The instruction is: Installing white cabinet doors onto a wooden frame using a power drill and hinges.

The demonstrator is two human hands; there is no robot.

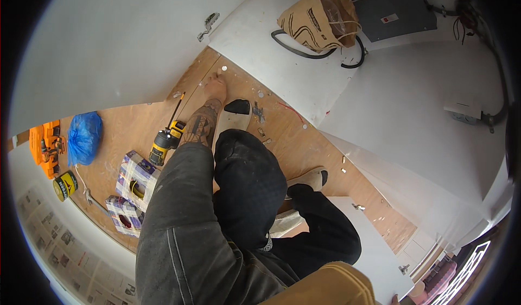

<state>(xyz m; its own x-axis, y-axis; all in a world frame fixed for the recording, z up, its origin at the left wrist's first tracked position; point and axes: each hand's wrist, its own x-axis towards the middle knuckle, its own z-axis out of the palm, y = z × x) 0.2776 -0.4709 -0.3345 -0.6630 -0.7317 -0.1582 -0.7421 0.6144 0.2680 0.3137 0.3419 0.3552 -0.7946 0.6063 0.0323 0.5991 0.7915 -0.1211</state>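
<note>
My left arm, in a dark grey sleeve, reaches forward to the wooden floor. My left hand (215, 89) is low there with its fingers curled; what they hold, if anything, is too small to make out. A small white disc (224, 68) lies just beyond the fingertips. A white cabinet door (374, 245) with metal hinges (358, 207) leans at my right side. Only the fingertips of my right hand (395, 299) show, gripping its lower edge; the rest is out of the picture. Loose metal hinge parts (259, 112) lie beside my shoe (233, 115).
Left of my arm lie a yellow-black power screwdriver (166, 141) with a long bit and purple-white boxes (135, 180). Farther left are a blue plastic bag (84, 138), an orange tool case (45, 148) and a tin (65, 185). A paper bag (320, 20) stands on the white surface ahead.
</note>
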